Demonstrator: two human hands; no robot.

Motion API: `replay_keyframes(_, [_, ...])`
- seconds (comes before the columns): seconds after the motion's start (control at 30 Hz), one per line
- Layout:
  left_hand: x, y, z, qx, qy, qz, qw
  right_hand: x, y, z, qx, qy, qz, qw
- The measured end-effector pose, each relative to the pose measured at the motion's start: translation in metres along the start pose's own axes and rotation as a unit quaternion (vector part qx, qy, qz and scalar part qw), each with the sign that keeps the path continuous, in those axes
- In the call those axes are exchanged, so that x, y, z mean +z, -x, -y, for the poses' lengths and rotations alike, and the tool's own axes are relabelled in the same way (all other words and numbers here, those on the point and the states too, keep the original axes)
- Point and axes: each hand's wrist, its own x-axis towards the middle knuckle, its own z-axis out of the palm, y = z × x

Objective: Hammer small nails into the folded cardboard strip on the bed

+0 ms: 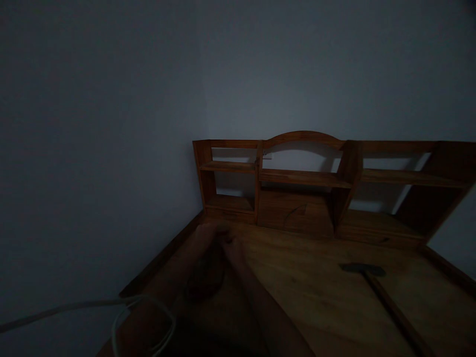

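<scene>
My left hand (208, 233) and my right hand (232, 248) meet close together over the left part of a wooden bed board (290, 277). The fingers of both are curled in and closed. What they hold, if anything, is lost in the dark. Just below them, between my forearms, lies a dark reddish thing (204, 285) with a curved lower edge; its kind cannot be made out. A pale cable (85, 305) runs in from the left and loops in front of my left forearm.
On the right of the boards lies a long-handled tool with a dark metal head (362, 269), like a pick or hammer. A wooden headboard with shelves (305, 177) stands against the back wall (316, 74). The left wall (104, 148) rises close to my left arm. The light is very dim.
</scene>
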Motion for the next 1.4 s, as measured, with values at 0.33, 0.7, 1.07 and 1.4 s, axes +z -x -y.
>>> replay_keyframes(0.33, [-0.009,0.006,0.001,0.017,-0.007,0.003,1.000,-0.020,0.001,0.008,-0.253,0.095,0.093,0.958])
replay_keyframes(0.7, [-0.017,0.015,0.001,0.009,-0.002,0.003,1.000,-0.006,-0.010,0.005,-0.238,0.096,0.122,0.959])
replay_keyframes(1.07, [-0.069,0.033,-0.032,0.067,0.225,-0.089,0.968,-0.066,0.012,0.007,-0.217,0.032,0.053,0.974])
replay_keyframes(1.4, [0.005,0.041,-0.196,0.154,0.404,0.088,0.898,-0.259,0.068,-0.081,-0.004,0.010,-0.186,0.982])
